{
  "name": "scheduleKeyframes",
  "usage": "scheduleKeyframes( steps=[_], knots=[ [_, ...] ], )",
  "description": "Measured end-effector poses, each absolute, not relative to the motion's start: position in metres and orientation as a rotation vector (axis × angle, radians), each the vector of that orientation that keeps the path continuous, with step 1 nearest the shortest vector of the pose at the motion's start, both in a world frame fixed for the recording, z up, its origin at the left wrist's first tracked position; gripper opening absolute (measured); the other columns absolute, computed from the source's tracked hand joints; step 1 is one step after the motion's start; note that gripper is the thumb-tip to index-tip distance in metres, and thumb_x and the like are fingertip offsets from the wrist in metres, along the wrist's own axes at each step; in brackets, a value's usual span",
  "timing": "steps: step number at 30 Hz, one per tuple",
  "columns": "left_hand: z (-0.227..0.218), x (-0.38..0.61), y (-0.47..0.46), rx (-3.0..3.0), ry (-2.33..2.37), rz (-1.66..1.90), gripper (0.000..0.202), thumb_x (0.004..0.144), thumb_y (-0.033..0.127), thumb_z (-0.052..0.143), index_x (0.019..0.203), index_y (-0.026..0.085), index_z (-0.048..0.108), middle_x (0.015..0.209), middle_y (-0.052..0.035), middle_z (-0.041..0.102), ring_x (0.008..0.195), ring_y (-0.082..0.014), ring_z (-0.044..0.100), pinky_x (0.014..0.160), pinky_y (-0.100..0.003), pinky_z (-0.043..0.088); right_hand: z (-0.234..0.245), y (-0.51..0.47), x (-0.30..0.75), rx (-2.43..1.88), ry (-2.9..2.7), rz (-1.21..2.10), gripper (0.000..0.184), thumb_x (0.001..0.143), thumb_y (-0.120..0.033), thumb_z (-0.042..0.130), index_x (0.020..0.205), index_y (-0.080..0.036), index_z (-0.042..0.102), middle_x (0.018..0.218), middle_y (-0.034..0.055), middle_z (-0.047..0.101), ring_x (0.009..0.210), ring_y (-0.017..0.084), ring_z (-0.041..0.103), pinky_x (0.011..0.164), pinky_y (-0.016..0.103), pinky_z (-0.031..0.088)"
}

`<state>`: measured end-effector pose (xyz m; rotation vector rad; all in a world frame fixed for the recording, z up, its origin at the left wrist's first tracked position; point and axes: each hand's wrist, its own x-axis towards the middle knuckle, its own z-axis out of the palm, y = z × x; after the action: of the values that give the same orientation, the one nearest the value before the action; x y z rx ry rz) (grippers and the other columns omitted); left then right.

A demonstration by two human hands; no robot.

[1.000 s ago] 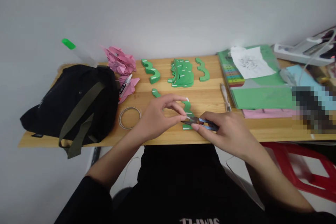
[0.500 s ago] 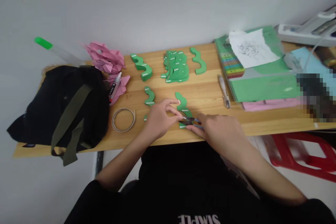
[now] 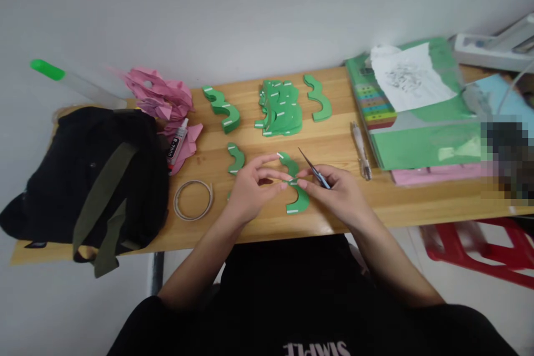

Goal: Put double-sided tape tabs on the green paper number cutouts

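A wavy green foam piece (image 3: 298,196) with white tape strips lies near the table's front edge. My left hand (image 3: 249,190) pinches at a white strip on its middle, fingers closed. My right hand (image 3: 337,192) meets it from the right, fingertips on the same strip, and grips small dark scissors (image 3: 314,169) whose tips point up and away. A smaller green wavy piece (image 3: 236,157) lies just left of my left hand.
A stack of green wavy pieces (image 3: 280,114) and single ones (image 3: 222,108) (image 3: 319,98) lie farther back. A black bag (image 3: 87,178), tape ring (image 3: 193,199), glue tube (image 3: 176,141) and pink scraps (image 3: 161,98) are left. A pen (image 3: 361,150) and coloured paper sheets (image 3: 421,139) are right.
The scissors, flat over the green piece before, now point up and away in my right hand. Both hands' fingertips have come together on one white strip. The view shifted slightly.
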<state>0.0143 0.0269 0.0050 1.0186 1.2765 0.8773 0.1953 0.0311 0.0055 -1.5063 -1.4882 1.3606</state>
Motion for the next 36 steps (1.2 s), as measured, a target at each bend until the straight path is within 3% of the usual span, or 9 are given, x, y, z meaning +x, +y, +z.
scheduleKeyframes(
  steps=[3, 8, 15, 22, 30, 36],
  knots=[
    [0.004, 0.012, 0.030, 1.032, 1.234, 0.847, 0.052, 0.069, 0.021, 0.073, 0.116, 0.016, 0.054, 0.091, -0.0071, 0.076, 0.087, -0.0203, 0.071, 0.080, -0.034, 0.053, 0.005, 0.036, 0.190, -1.504, -1.413, 1.413, 0.025, 0.070, -0.043, 0.064, 0.067, -0.018, 0.064, 0.058, -0.0012, 0.055, 0.055, 0.011, 0.045, 0.053, 0.024, 0.037],
    [-0.006, 0.011, 0.035, 1.440, 1.559, 0.979, 0.054, 0.073, 0.009, 0.067, 0.123, 0.021, 0.050, 0.127, -0.0096, 0.063, 0.123, -0.0245, 0.056, 0.104, -0.045, 0.042, -0.003, 0.050, 0.188, -1.616, -1.211, 1.423, 0.025, 0.068, -0.042, 0.064, 0.067, -0.017, 0.063, 0.061, -0.0009, 0.056, 0.056, 0.011, 0.046, 0.055, 0.025, 0.037],
    [-0.027, 0.019, 0.041, 1.999, 1.613, 0.810, 0.076, 0.079, 0.010, 0.069, 0.141, 0.021, 0.028, 0.117, -0.0094, 0.068, 0.119, -0.0278, 0.057, 0.100, -0.050, 0.040, -0.015, 0.068, 0.168, -1.754, -1.139, 1.454, 0.026, 0.067, -0.041, 0.062, 0.062, -0.016, 0.059, 0.050, -0.0056, 0.043, 0.048, 0.008, 0.033, 0.047, 0.024, 0.027],
    [-0.028, 0.021, 0.037, 2.077, 1.644, 0.701, 0.082, 0.084, 0.015, 0.065, 0.147, 0.018, 0.012, 0.120, -0.0089, 0.068, 0.123, -0.0262, 0.052, 0.102, -0.048, 0.037, -0.019, 0.072, 0.160, -1.831, -1.152, 1.388, 0.024, 0.067, -0.039, 0.062, 0.059, -0.017, 0.059, 0.050, -0.0050, 0.044, 0.047, 0.009, 0.034, 0.048, 0.024, 0.028],
    [-0.033, 0.020, 0.034, 2.170, 1.639, 0.716, 0.079, 0.089, 0.018, 0.058, 0.149, 0.015, 0.007, 0.122, -0.0110, 0.068, 0.122, -0.0295, 0.055, 0.099, -0.047, 0.039, -0.018, 0.074, 0.154, -2.017, -1.248, 1.259, 0.023, 0.071, -0.037, 0.060, 0.057, -0.018, 0.059, 0.049, -0.0017, 0.050, 0.048, 0.012, 0.043, 0.049, 0.025, 0.029],
    [-0.039, 0.022, 0.029, 2.165, 1.616, 0.704, 0.064, 0.092, 0.015, 0.049, 0.148, 0.015, 0.020, 0.125, -0.0132, 0.065, 0.127, -0.0265, 0.053, 0.105, -0.046, 0.038, -0.020, 0.070, 0.148, -2.085, -1.395, 1.060, 0.021, 0.076, -0.034, 0.055, 0.063, -0.019, 0.063, 0.057, 0.0037, 0.063, 0.053, 0.017, 0.054, 0.053, 0.027, 0.034]
  ],
)
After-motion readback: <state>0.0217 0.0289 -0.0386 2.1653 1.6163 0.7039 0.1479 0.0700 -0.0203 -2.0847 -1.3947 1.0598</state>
